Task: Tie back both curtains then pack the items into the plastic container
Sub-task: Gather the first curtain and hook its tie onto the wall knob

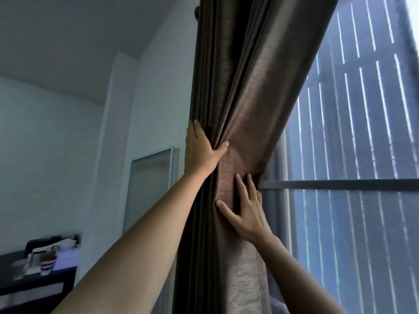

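A brown curtain hangs gathered in folds at the left side of the window. My left hand reaches round its left edge at mid height, thumb hooked over the front folds and fingers hidden behind the cloth. My right hand lies lower on the front of the bunched cloth, thumb spread and some fingers wrapping round its right edge. No tie-back band shows, and no plastic container is in view.
The window with a horizontal frame bar and a sheer curtain fills the right. A white wall with a framed panel stands left of the curtain. A dark desk with a striped cup and papers sits at the lower left.
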A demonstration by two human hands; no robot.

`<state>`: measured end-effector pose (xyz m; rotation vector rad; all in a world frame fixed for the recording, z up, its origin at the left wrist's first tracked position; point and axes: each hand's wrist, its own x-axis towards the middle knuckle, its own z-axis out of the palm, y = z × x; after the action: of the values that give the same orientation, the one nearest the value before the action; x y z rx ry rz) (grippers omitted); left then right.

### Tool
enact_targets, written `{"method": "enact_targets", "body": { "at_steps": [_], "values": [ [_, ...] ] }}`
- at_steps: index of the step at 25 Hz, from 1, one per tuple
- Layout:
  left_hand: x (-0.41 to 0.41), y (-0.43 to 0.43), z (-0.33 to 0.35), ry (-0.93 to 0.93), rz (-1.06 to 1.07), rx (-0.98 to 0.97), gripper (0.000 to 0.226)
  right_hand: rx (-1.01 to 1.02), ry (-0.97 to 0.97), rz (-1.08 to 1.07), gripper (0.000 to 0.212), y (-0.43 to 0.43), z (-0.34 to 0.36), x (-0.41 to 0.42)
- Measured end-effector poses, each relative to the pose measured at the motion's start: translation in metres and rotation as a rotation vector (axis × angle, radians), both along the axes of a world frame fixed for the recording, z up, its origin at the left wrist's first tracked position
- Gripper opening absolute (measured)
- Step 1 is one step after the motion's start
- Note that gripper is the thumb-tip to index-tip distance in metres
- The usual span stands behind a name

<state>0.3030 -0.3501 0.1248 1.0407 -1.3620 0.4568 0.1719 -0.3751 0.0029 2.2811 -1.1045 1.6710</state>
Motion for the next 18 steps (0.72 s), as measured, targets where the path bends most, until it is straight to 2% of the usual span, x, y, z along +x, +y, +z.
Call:
{"method": "enact_targets", "body": {
  "at_steps": [6,9,11,15,18],
  "values": [
    [0.055,-0.059,0.009,0.188,-0.166,0.135,0.111,-0.005,-0.004,0.031,0.098,-0.047,0.007,0.052],
    [0.073,-0.085,0.009,0.259,-0.281,0.184,0.108,0.031,0.017,0.028,0.093,-0.068,0.009,0.07],
    [0.084,-0.1,0.006,0.273,-0.292,0.229,0.096,0.079,0.037,0.017,0.093,-0.082,0.01,0.082],
    [0.106,-0.117,0.0,0.195,-0.195,0.175,0.054,0.133,0.068,-0.016,0.095,-0.106,0.015,0.112],
    [0.125,-0.123,-0.011,0.159,-0.058,0.209,0.042,0.239,0.156,-0.023,0.093,-0.118,0.026,0.135]
  ]
}}
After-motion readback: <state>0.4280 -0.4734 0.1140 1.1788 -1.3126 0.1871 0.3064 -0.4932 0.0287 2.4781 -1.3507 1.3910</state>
